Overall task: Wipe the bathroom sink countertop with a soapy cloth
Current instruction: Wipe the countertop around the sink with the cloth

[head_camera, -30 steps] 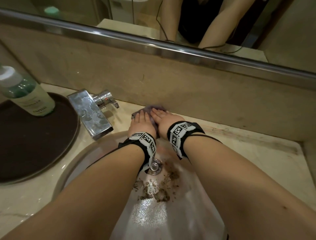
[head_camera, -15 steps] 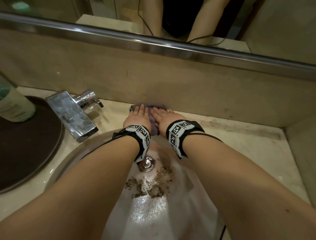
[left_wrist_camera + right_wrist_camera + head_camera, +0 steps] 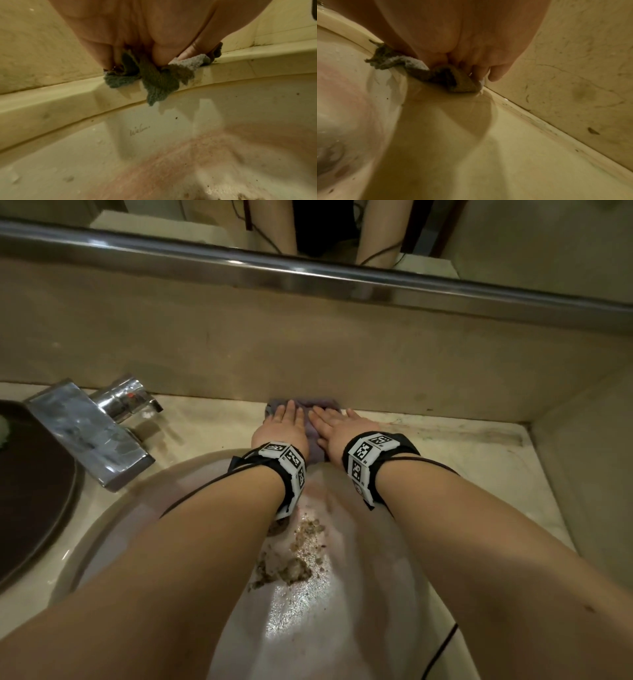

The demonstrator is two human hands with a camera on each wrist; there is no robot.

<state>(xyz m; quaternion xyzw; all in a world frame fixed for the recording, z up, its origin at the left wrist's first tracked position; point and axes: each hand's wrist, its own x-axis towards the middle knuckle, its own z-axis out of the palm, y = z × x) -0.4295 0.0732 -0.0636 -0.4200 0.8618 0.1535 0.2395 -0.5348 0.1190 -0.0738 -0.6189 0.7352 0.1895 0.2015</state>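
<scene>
A grey cloth (image 3: pixel 313 440) lies bunched on the beige countertop (image 3: pixel 462 467), on the narrow strip between the sink basin (image 3: pixel 137 525) and the back wall. My left hand (image 3: pixel 285 424) and right hand (image 3: pixel 342 426) press on it side by side, palms down and fingers straight. In the left wrist view the cloth (image 3: pixel 159 81) spills from under my palm over the basin's rim. In the right wrist view the cloth (image 3: pixel 447 77) sits folded under my fingers close to the wall joint. Most of the cloth is hidden by both hands.
A chrome faucet (image 3: pixel 89 429) stands left of my hands, with a dark round tray (image 3: pixel 30 508) beyond it. Brown debris (image 3: pixel 294 559) lies wet in the basin near the drain. Dirt lines the wall joint (image 3: pixel 479 433) to the right. A side wall (image 3: pixel 582 474) closes the countertop's right end.
Both hands have slid the cloth rightward along the back strip, away from the faucet. My view has turned right, so the green bottle on the tray has left the frame.
</scene>
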